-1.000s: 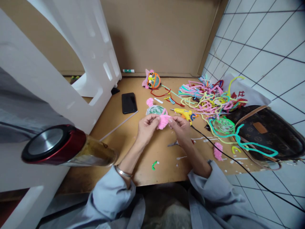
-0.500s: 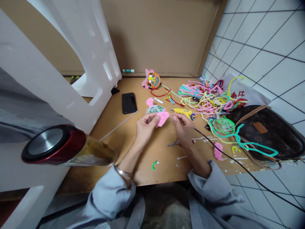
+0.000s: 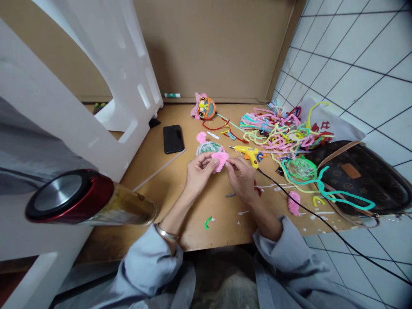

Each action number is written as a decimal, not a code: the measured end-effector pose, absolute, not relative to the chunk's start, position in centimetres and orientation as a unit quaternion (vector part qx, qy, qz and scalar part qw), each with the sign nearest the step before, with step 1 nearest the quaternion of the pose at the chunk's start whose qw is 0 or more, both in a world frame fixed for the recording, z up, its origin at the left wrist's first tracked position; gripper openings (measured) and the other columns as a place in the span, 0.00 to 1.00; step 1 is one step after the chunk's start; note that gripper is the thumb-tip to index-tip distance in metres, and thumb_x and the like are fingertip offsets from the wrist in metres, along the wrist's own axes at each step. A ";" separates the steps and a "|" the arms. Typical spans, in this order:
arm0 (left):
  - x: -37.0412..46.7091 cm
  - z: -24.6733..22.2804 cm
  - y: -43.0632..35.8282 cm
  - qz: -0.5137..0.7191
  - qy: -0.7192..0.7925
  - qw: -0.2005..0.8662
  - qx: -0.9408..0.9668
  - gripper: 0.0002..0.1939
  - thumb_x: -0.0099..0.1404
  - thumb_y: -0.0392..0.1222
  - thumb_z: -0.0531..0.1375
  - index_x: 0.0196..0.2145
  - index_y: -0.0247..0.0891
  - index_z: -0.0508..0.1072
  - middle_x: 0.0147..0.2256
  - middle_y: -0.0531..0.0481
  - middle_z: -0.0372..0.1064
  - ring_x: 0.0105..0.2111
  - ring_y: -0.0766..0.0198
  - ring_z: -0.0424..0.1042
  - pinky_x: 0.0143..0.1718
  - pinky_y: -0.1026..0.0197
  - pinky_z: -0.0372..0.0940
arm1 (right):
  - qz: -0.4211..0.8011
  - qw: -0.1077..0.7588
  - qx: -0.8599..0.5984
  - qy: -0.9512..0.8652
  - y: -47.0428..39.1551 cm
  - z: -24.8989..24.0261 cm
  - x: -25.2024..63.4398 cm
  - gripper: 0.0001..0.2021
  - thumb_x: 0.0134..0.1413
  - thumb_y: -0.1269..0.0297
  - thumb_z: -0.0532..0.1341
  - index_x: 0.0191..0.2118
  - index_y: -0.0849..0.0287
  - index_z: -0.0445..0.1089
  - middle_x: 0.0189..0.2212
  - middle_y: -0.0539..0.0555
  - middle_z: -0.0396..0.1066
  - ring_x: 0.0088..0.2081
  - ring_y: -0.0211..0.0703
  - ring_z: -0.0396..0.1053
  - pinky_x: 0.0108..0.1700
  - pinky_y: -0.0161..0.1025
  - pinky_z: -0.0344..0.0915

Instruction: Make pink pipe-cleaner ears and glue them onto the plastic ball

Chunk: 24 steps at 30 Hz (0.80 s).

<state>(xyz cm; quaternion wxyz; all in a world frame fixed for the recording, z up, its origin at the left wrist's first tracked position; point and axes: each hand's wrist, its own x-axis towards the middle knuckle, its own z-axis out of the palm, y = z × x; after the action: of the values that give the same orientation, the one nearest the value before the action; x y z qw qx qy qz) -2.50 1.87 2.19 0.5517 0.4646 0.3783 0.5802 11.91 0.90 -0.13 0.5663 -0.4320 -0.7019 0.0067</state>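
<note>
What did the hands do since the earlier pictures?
The right hand let go of the pink fuzzy piece, moved right, then came back left to its edge. The left hand kept holding it. The yellow glue gun and black phone stayed put.

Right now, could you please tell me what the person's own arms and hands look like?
The left hand and right hand wear no gloves. The sleeves are loose, rumpled and grey-blue. A silvery bangle circles the left forearm, beside the sleeve's edge.
</note>
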 end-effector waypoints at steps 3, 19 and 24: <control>-2.4 2.0 1.9 0.584 0.375 0.553 0.461 0.27 0.43 0.57 0.76 0.33 0.34 0.80 0.23 0.51 0.76 0.21 0.71 0.67 0.25 0.68 0.64 | 0.009 0.569 -0.447 -0.690 0.9 -0.1 11.9 0.08 0.63 0.68 0.59 0.34 0.57 0.74 0.28 0.52 0.75 0.29 0.40 0.70 0.33 0.38 0.68; -2.6 1.5 2.2 0.566 0.381 0.538 0.495 0.26 0.47 0.57 0.74 0.35 0.33 0.83 0.26 0.47 0.78 0.24 0.68 0.70 0.29 0.65 0.67 | -0.041 0.555 -0.455 -0.695 1.0 -0.3 12.2 0.08 0.66 0.67 0.58 0.37 0.57 0.74 0.31 0.54 0.78 0.32 0.42 0.74 0.36 0.39 0.71; -2.5 1.6 2.0 0.565 0.381 0.538 0.497 0.25 0.46 0.57 0.75 0.33 0.33 0.83 0.25 0.48 0.77 0.24 0.68 0.69 0.28 0.66 0.66 | -0.056 0.544 -0.464 -0.697 0.9 -0.4 12.2 0.09 0.66 0.67 0.57 0.37 0.57 0.74 0.30 0.54 0.77 0.33 0.43 0.74 0.37 0.40 0.70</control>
<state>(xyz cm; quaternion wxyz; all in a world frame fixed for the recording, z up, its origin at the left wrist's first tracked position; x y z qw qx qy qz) -2.51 2.04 1.60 0.5376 0.4973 0.3807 0.5646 12.25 0.90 -0.42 0.5439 -0.4635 -0.6973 -0.0561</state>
